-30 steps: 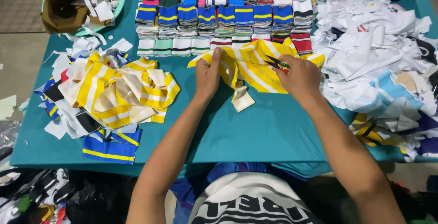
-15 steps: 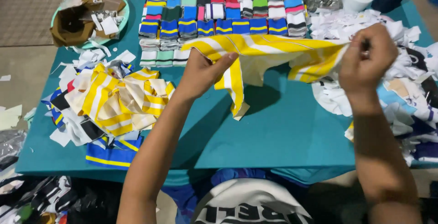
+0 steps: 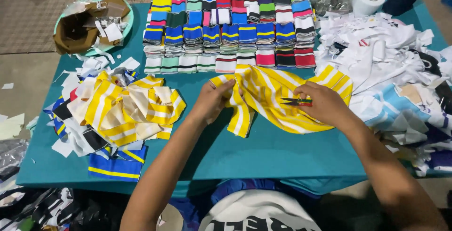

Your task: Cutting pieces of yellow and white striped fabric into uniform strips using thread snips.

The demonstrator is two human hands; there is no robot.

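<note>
While a yellow-and-white striped fabric piece (image 3: 278, 97) is spread at the centre of the frame on the teal surface (image 3: 282, 155), its left end is pinched by the left hand (image 3: 214, 100), fingers closed on the cloth; its right part is pressed down by the right hand (image 3: 325, 103), in which small thread snips (image 3: 296, 102) with a red-and-green grip are clasped, their black blades pointed left. The hands are kept apart, one at each side of the piece. Rows of folded striped bands (image 3: 230, 28) are stacked at upper centre; a heap of white scraps (image 3: 391, 56) is seen at the right; a pile of yellow striped pieces (image 3: 127, 108) is seen at the left; a bowl of paper waste (image 3: 89, 24) is set at upper left.
</note>
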